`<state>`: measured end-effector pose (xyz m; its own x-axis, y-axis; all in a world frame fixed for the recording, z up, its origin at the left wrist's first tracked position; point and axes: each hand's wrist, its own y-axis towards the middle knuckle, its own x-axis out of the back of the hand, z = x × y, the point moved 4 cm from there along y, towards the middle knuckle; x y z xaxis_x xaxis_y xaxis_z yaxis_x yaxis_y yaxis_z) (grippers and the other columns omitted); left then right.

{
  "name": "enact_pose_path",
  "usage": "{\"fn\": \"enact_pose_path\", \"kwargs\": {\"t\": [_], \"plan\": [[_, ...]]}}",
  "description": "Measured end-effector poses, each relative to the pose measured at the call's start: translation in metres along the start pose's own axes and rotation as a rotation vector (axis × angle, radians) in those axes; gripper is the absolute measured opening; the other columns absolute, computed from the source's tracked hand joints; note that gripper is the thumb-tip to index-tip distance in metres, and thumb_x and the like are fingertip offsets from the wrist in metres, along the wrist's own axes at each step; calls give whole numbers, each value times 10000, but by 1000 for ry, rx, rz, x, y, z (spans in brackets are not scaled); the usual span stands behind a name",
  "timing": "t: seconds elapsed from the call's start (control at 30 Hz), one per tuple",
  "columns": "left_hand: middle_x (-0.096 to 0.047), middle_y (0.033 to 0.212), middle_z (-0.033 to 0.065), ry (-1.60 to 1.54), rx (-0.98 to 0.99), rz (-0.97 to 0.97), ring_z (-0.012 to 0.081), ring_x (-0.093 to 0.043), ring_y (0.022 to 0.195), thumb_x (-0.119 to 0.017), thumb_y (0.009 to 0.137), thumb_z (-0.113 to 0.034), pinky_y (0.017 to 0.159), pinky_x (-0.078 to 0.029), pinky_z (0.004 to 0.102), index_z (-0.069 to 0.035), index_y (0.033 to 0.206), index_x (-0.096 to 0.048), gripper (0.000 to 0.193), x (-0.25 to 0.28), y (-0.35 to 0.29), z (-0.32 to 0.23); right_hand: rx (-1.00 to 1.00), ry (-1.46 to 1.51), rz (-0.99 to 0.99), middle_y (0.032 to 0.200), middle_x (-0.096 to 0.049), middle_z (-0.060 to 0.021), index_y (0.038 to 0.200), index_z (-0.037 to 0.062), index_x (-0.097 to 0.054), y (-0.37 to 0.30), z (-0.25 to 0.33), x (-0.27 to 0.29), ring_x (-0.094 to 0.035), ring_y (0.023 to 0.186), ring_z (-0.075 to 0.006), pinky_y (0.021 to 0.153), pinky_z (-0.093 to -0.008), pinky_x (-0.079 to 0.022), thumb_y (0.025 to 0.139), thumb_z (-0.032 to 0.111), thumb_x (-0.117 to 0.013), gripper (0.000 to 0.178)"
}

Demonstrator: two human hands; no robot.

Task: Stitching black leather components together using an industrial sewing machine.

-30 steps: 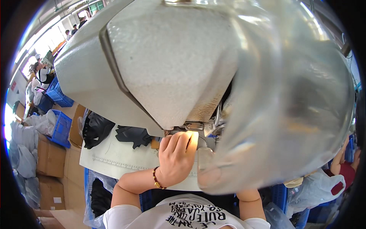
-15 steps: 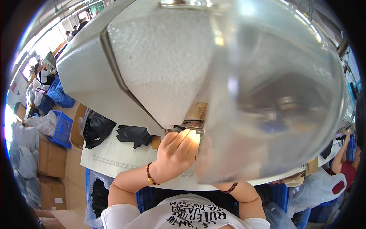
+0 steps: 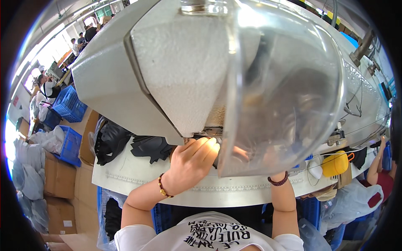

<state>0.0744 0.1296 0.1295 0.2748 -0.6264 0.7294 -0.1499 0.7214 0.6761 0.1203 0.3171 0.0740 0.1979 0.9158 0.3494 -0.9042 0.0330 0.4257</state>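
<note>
A large grey sewing machine head (image 3: 176, 62) fills the upper middle, with a curved clear plastic guard (image 3: 289, 88) on its right side. Under the head's lower tip, my left hand (image 3: 190, 163) rests with its fingers bent and pressed together, fingertips in bright lamp light. What they hold, if anything, is hidden; a dark patch shows just right of them. Behind the guard, my right hand (image 3: 274, 161) is blurred, its fingers indistinct. Black cut pieces (image 3: 151, 148) lie on the white table (image 3: 125, 169) left of my left hand.
A ruler strip (image 3: 138, 180) runs along the table's near edge. To the right sits a yellow rounded object (image 3: 335, 164) beside a white one. Blue crates (image 3: 70, 104) and cardboard boxes (image 3: 62, 173) stand at left. Another person's arm (image 3: 377, 161) shows at far right.
My right arm has moved right and forward, away from my left hand. The left hand stays under the machine head. The view has shifted, uncovering the yellow object beyond the guard.
</note>
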Motion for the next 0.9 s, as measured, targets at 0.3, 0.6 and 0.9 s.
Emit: {"fn": "enact_pose_path", "kwargs": {"t": [0.3,0.6,0.9], "plan": [[-608,917,79,-61,83,-70,172,-608,748,-593,584,-47,504,-429,244,11,913,-622,335,9,-7,-6,56,-202,1,893,-656,-69,975,43,-633,-16,28,-22,-632,735,-191,665,-305,-495,742,96,-689,245],[-596,904,95,-15,-19,-17,180,-626,740,-602,593,-44,508,-470,237,19,896,-622,310,7,-7,-2,-124,95,-122,889,-629,-54,992,3,-604,-22,25,-37,-586,786,-103,682,-249,-472,799,38,-633,198],[-576,884,95,-106,-66,-4,198,-634,796,-597,594,-40,518,-491,251,25,878,-606,291,8,-8,7,-76,118,-212,904,-632,-62,1001,3,-601,-22,19,-41,-598,806,-121,713,-264,-482,800,44,-644,210]]}}
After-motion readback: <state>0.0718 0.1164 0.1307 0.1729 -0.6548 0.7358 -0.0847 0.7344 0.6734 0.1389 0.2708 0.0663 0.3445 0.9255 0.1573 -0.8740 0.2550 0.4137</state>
